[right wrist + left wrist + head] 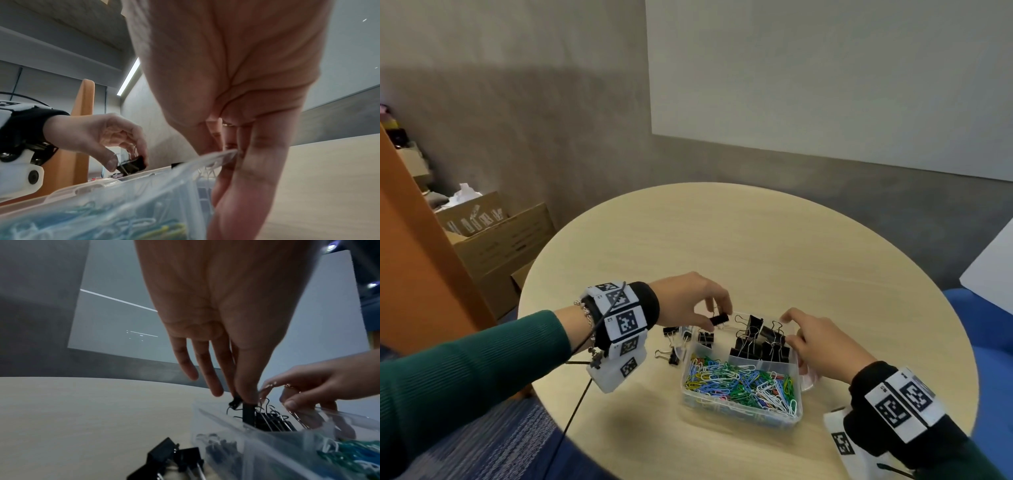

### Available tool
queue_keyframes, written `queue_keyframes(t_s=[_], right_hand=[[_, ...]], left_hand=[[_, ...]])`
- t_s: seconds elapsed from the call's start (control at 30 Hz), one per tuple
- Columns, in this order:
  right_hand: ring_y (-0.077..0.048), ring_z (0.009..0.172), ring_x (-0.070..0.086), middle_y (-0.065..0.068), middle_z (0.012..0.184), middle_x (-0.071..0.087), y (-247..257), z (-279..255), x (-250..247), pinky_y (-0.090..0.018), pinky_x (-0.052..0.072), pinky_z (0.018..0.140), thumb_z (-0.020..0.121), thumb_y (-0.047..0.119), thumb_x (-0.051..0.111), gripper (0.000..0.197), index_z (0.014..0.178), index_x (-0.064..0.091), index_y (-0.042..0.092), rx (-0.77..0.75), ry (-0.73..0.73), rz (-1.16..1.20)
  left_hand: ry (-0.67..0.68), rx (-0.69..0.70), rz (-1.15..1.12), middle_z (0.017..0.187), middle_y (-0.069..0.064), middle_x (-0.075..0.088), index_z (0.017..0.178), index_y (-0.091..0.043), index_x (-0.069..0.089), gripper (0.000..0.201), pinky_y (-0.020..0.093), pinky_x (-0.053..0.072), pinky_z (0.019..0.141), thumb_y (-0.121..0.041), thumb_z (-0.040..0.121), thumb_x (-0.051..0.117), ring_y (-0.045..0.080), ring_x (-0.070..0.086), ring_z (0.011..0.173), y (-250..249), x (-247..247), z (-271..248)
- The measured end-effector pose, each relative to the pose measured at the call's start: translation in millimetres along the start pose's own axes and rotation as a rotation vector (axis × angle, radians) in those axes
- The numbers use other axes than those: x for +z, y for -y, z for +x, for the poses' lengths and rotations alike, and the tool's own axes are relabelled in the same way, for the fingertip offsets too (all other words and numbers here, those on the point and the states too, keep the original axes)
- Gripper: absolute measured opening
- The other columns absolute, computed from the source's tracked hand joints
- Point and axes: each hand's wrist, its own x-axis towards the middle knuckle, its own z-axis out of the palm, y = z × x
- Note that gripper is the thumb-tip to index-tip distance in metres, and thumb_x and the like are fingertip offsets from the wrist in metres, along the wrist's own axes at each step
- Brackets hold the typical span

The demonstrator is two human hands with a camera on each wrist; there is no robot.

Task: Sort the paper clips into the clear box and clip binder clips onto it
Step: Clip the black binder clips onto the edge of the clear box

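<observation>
**A black clip held over the clear box**

Nearest to the person, the front part of the clear box (739, 416) is full of paper clips (743, 383) in blue, green, yellow, red and white. The box sits on the round, pale worktop (756, 246).

Behind the paper clips, the back right part of the box holds a pile of black binder clips (760, 339) with silver wire handles. One more black clip (705, 337) sits at the box's back left part.

The right hand (815, 342) is at the right side of the box. Its thumb is on the inside of the wall and its fingers (252, 162) are down the outside, so it grips the wall of the box.

The left hand (695, 301) is above the back left corner of the box. Its thumb and a finger pinch one small black binder clip (719, 320) by its wire handles, right over the box rim. The other fingers (185, 363) point down and are loose.

Just left of the box, a few loose binder clips (671, 342) lie on the worktop.

Farther away, to the left, brown cardboard boxes (500, 236) stand on the floor beside an orange panel (414, 257). Behind the worktop is a grey wall with a big white board (825, 75) on it.
</observation>
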Motion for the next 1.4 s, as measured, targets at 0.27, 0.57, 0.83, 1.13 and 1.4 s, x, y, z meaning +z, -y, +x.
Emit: queue_keyframes(t_s=[0.27,0.57,0.83,1.13,1.4], right_hand=[[-0.003,0.049,0.057,0.000,0.075,0.062,1,0,0,-0.012,0.039,0.047,0.100,0.019,0.042,0.029,0.129,0.043,0.018,-0.004,0.003,0.004],[-0.006,0.054,0.060,-0.001,0.076,0.061,1,1,1,-0.014,0.038,0.050,0.100,0.018,0.042,0.028,0.128,0.043,0.018,-0.003,-0.008,-0.012],[-0.009,0.058,0.063,0.000,0.073,0.061,1,0,1,-0.016,0.042,0.055,0.100,0.019,0.043,0.028,0.128,0.043,0.018,-0.001,-0.006,-0.004],[-0.001,0.048,0.057,0.002,0.072,0.061,3,-2,-1,-0.011,0.038,0.045,0.100,0.020,0.043,0.028,0.128,0.043,0.019,0.006,0.001,0.003],[0.007,0.038,0.052,0.003,0.070,0.061,1,-1,-1,-0.010,0.037,0.044,0.100,0.019,0.042,0.028,0.128,0.044,0.019,0.004,-0.004,0.007]], left_hand=[[-0.057,-0.059,0.000,0.124,-0.008,0.064,0.121,-0.026,0.061,0.045,0.024,0.042,0.098,0.003,0.095,0.038,0.007,0.056,0.114,14,-7,-4],[0.174,-0.376,-0.030,0.119,0.000,0.046,0.132,-0.025,0.041,0.057,0.031,0.051,0.087,-0.036,0.084,0.069,0.016,0.061,0.095,50,12,-21],[0.200,-0.301,0.032,0.118,0.008,0.054,0.124,-0.017,0.051,0.039,0.026,0.042,0.082,-0.019,0.088,0.064,0.015,0.048,0.086,37,23,-11],[0.113,-0.301,0.009,0.099,0.003,0.055,0.105,-0.014,0.056,0.023,0.028,0.043,0.073,-0.010,0.085,0.066,0.018,0.053,0.086,42,23,-9],[0.063,-0.347,-0.065,0.090,-0.002,0.055,0.094,-0.012,0.068,0.011,0.022,0.048,0.066,-0.015,0.083,0.071,0.025,0.063,0.088,54,20,-14]])
